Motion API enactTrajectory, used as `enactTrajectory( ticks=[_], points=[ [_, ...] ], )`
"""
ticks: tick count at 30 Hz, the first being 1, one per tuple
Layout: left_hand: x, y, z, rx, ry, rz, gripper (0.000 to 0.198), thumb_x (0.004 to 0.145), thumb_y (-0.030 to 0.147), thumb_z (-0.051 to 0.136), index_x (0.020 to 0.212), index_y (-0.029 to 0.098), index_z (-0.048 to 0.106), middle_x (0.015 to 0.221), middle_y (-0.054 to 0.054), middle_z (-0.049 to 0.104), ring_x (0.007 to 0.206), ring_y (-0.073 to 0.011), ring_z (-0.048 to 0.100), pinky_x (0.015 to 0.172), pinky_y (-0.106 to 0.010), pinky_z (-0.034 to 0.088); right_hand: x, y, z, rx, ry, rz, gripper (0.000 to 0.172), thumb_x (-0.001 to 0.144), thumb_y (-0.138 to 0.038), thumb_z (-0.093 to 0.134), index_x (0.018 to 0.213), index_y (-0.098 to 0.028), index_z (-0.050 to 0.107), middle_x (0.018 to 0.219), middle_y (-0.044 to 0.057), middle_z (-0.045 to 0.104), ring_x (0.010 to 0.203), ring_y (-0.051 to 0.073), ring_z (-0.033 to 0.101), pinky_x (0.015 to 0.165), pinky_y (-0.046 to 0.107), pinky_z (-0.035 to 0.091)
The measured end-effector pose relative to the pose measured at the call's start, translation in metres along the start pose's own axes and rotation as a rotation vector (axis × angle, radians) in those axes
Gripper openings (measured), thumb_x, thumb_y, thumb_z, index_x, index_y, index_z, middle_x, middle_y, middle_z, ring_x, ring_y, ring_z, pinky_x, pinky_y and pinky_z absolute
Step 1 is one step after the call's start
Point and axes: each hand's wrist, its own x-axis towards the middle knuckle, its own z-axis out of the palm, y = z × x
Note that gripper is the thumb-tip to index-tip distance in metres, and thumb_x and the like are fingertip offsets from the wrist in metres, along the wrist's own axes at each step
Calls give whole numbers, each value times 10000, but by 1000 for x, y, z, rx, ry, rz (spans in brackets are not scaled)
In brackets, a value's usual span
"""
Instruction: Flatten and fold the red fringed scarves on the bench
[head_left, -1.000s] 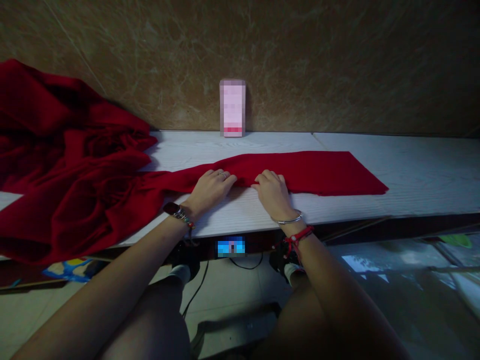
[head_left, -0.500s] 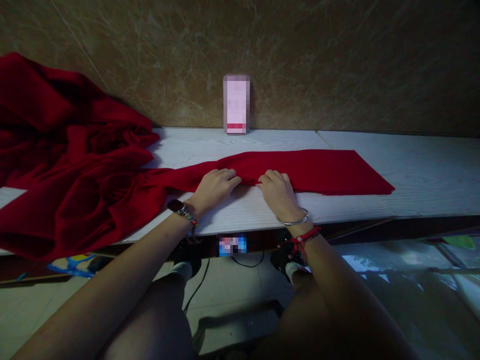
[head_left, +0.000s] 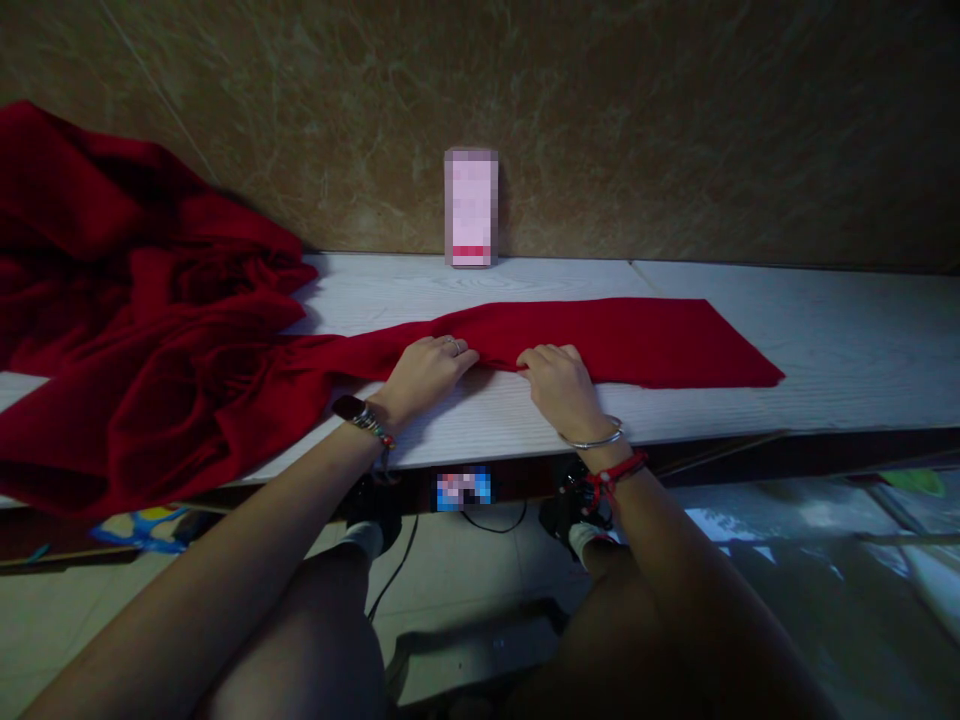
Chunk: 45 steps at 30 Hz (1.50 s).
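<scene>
A long red cloth (head_left: 637,340) lies as a folded strip along the white wood-grain tabletop (head_left: 862,350), with a slanted right end. Toward the left it narrows and runs into a heaped, crumpled mass of the same cloth. My left hand (head_left: 431,372), wearing a ring, pinches the strip's near edge, its fingers closed. A short way to the right, my right hand (head_left: 559,382) grips the same edge with curled fingers. Between the two hands a stretch of this edge shows small wrinkles.
A pixelated pink phone-like object (head_left: 471,208) leans upright against the brown marbled wall (head_left: 675,130) behind the table. Below the front edge are another blurred blue-and-pink item (head_left: 463,489), a dark cable (head_left: 394,570) and my legs. A blue and yellow bag (head_left: 142,527) sits at lower left.
My right hand has shifted very slightly right and toward me along the edge. My left hand and the cloth look nearly the same; the whole view has moved a little.
</scene>
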Motion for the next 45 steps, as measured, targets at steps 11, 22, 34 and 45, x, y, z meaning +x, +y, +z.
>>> enactTrajectory(
  ticks=[11,22,34,45],
  points=[
    [7,15,-4,-35,33,22,189,912,196,439,964,153,616,898,-66,645,756,-147,573,612,-247,418,2,0,-5,-32,-58,-5,233,880,-58,420,858,-159,630,832,79,676,817,204,563,717,314,289],
    [7,17,-8,-30,-93,69,201,915,180,443,912,144,641,813,-53,638,748,-149,578,552,-232,390,-4,5,-5,-97,-37,-51,216,893,-89,432,853,-168,629,853,74,645,837,208,524,698,309,295],
    [7,17,-6,-8,-81,66,203,912,179,447,906,135,645,826,-61,639,719,-140,570,553,-234,396,-4,8,-5,-104,-53,-42,211,887,-73,442,823,-157,625,813,66,656,796,191,552,703,306,308],
    [10,18,-9,14,-128,61,205,903,150,441,927,128,644,810,-68,637,726,-152,575,568,-245,406,-6,8,-4,-98,-48,-26,123,887,-161,514,866,-163,634,846,74,662,840,211,562,713,318,324]
  ],
)
